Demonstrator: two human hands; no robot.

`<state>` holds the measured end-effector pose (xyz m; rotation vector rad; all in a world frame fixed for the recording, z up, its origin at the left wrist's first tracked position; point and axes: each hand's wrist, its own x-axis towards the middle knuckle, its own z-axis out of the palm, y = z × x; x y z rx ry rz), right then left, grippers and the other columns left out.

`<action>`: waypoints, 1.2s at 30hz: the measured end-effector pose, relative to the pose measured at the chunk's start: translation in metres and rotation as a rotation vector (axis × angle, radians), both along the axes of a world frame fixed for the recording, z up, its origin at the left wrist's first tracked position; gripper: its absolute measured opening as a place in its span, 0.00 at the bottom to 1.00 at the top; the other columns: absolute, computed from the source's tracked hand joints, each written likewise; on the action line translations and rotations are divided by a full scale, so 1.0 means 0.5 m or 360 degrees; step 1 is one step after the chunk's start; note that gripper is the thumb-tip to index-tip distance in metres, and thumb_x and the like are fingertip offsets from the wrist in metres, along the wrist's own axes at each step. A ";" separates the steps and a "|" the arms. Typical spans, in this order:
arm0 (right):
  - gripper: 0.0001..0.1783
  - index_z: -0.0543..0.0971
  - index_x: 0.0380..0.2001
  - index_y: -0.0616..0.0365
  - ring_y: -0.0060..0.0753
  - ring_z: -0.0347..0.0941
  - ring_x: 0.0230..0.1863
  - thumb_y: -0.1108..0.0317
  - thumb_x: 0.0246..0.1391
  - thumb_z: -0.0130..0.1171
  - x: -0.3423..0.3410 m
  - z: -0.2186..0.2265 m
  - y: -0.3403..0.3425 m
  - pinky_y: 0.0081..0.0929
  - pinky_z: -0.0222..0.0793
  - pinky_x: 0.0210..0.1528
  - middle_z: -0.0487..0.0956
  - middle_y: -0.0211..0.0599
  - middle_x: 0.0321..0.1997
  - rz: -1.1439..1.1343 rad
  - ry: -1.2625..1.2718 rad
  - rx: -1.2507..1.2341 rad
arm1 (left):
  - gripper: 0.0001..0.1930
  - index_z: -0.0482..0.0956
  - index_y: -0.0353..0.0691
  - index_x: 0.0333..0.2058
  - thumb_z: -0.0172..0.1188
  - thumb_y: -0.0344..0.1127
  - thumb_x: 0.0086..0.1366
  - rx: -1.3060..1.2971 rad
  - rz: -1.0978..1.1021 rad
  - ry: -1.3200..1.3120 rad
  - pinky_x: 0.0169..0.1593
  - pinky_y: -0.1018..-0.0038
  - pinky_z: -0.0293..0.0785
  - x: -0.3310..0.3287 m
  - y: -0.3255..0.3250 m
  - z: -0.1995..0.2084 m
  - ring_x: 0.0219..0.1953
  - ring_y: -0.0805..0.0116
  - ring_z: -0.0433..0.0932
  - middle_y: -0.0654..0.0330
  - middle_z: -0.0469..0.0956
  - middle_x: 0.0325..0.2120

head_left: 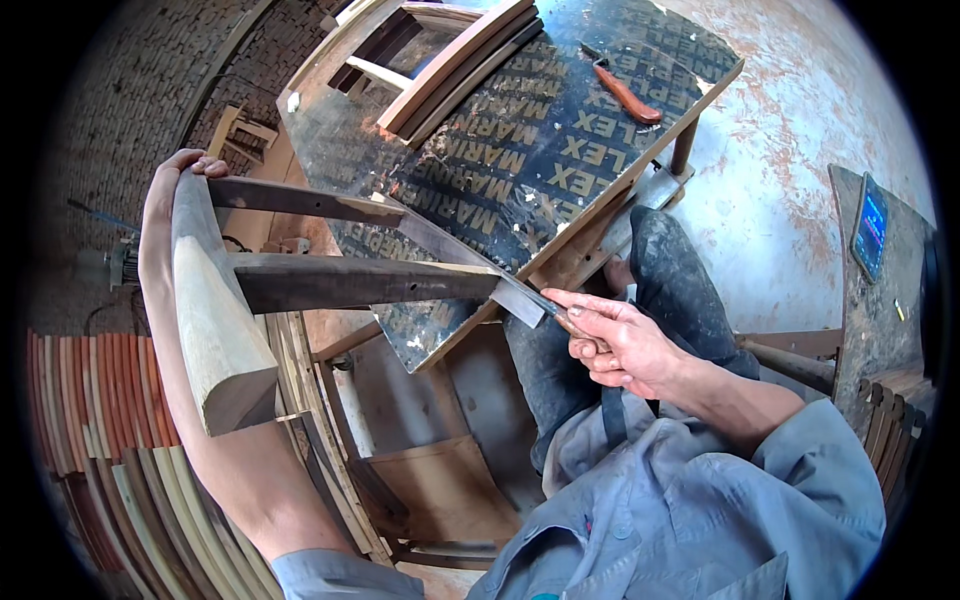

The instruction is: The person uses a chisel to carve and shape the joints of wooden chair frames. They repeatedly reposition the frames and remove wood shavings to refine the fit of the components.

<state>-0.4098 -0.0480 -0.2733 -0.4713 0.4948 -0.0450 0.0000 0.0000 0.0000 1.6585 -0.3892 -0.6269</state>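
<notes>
A wooden frame, with a thick pale curved block (215, 290) at one side and two dark rails (370, 282) running from it, stands over the table's left part. My left hand (195, 163) curls its fingers over the far end of the block, my forearm passing along its left side. My right hand (625, 345) grips a slim hand tool (560, 312), index finger stretched along it. The tool's front end meets the frame's right end, near a flat greyish face (518, 302). Its exact kind is hard to make out, partly hidden by my fingers.
The table (480, 190) has a dark printed top. On it lie curved wooden parts (460, 65) and a red-handled tool (628, 95). Stacked wooden strips (100, 390) fill the lower left. A phone (870, 228) rests on a stand at the right.
</notes>
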 end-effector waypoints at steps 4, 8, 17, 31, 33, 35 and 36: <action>0.26 0.65 0.73 0.48 0.09 0.53 0.19 0.60 0.76 0.48 -0.001 0.004 0.003 0.12 0.50 0.16 0.69 0.27 0.31 -0.0049 0.0024 0.0108 | 0.13 0.63 0.40 0.27 0.47 0.26 0.75 -0.0035 -0.0038 -0.0012 0.32 0.78 0.73 -0.006 -0.002 -0.004 0.22 0.74 0.69 0.64 0.66 0.20; 0.27 0.65 0.73 0.48 0.10 0.54 0.19 0.60 0.76 0.49 0.000 -0.005 0.006 0.12 0.51 0.16 0.69 0.27 0.31 -0.0041 0.0036 0.0000 | 0.12 0.64 0.41 0.28 0.47 0.26 0.75 -0.0197 0.0015 -0.0049 0.31 0.77 0.73 -0.045 0.010 -0.013 0.22 0.74 0.69 0.65 0.65 0.20; 0.19 0.75 0.59 0.56 0.16 0.65 0.23 0.58 0.71 0.56 0.018 -0.001 -0.055 0.20 0.64 0.24 0.71 0.26 0.27 -0.0237 -0.0067 -0.0907 | 0.13 0.62 0.41 0.27 0.47 0.25 0.75 -0.0223 -0.0091 0.0225 0.31 0.76 0.73 0.080 0.022 -0.024 0.21 0.73 0.66 0.65 0.63 0.19; 0.16 0.81 0.32 0.66 0.64 0.82 0.40 0.60 0.54 0.59 0.205 -0.048 -0.062 0.51 0.77 0.43 0.83 0.60 0.34 -0.0082 0.0152 -0.2149 | 0.10 0.69 0.46 0.29 0.58 0.37 0.69 -0.0178 -0.0053 0.0021 0.24 0.76 0.70 0.303 -0.018 -0.063 0.17 0.71 0.68 0.65 0.67 0.16; 0.16 0.80 0.30 0.65 0.65 0.81 0.37 0.59 0.54 0.59 0.199 -0.071 -0.036 0.54 0.77 0.40 0.82 0.60 0.31 -0.0124 0.0277 -0.2241 | 0.11 0.69 0.46 0.29 0.61 0.39 0.68 -0.0195 0.0058 -0.0014 0.27 0.73 0.75 0.294 -0.030 -0.095 0.18 0.69 0.71 0.64 0.69 0.16; 0.15 0.77 0.30 0.65 0.66 0.80 0.34 0.62 0.55 0.62 0.183 -0.076 -0.044 0.53 0.73 0.34 0.79 0.60 0.25 -0.0214 0.0325 -0.2254 | 0.12 0.72 0.47 0.28 0.61 0.44 0.69 0.0030 -0.0077 0.0086 0.32 0.66 0.77 0.188 -0.071 -0.062 0.21 0.67 0.76 0.64 0.73 0.19; 0.14 0.77 0.30 0.65 0.66 0.80 0.33 0.62 0.55 0.62 0.196 -0.068 -0.034 0.53 0.73 0.34 0.79 0.59 0.25 -0.0225 0.0263 -0.2256 | 0.11 0.74 0.46 0.33 0.60 0.45 0.69 0.0025 -0.0094 -0.0239 0.32 0.66 0.77 0.256 -0.029 -0.050 0.21 0.67 0.76 0.64 0.73 0.20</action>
